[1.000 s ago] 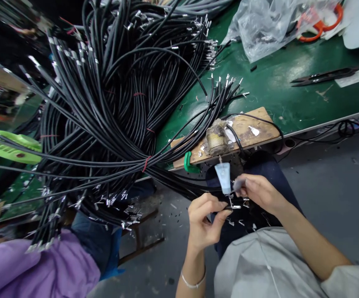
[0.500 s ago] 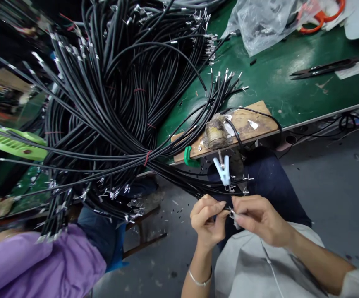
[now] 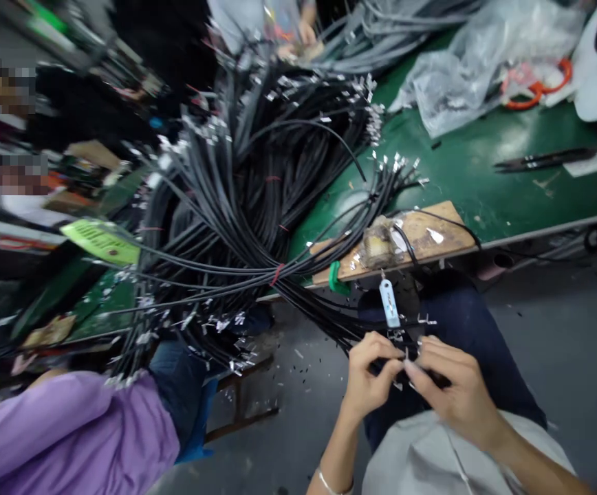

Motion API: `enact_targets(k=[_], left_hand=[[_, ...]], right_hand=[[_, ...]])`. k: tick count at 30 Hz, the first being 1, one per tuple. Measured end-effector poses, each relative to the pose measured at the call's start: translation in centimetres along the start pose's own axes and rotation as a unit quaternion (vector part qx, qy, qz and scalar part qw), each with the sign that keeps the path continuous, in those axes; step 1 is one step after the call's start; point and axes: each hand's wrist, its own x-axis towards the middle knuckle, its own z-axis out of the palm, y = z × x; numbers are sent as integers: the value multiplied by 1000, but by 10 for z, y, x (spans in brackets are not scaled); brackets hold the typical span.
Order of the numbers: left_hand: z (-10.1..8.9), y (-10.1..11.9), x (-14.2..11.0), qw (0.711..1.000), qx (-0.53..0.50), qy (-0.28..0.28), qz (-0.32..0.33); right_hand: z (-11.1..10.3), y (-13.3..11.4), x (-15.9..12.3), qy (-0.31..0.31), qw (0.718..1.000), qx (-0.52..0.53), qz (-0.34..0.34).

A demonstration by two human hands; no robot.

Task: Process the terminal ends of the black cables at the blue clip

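Hands over the lap: left hand (image 3: 368,375) and right hand (image 3: 450,385) pinch one wire end (image 3: 406,355) between closed fingers, steadying its terminal below the clip (image 3: 389,303).

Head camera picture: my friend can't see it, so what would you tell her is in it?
Two hands, left hand and right hand, meet over a lap, pinching the metal-tipped ends of thin black cables. The cables fan from a huge tied bundle on a green workbench, beside a small wooden board with a pale blue clip hanging below it.
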Motion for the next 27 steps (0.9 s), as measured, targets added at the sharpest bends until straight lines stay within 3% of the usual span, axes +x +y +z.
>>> enact_targets(k=[3, 7, 11, 14, 17, 20, 23, 27], left_hand=[[-8, -2, 4, 998, 49, -15, -24], [-37, 12, 31, 985, 149, 82, 8], [-74, 39, 83, 940, 291, 151, 93], [-95, 51, 107, 904, 366, 196, 105], [-105, 42, 99, 872, 317, 359, 96], [-109, 16, 73, 838, 206, 501, 56], [-113, -10, 54, 850, 99, 518, 5], [-117, -29, 56, 880, 4, 474, -38]], right_hand=[[-21, 25, 0, 63, 994, -88, 35], [-37, 46, 3, 59, 985, -153, 43], [-25, 42, 6, 3, 987, -154, 41], [-11, 50, 7, -16, 988, -146, 43], [-5, 79, 3, -21, 984, -161, 74], [-1, 115, -9, -96, 975, -113, 166], [2, 136, -20, -145, 961, -29, 234], [3, 143, -23, -124, 961, -28, 245]])
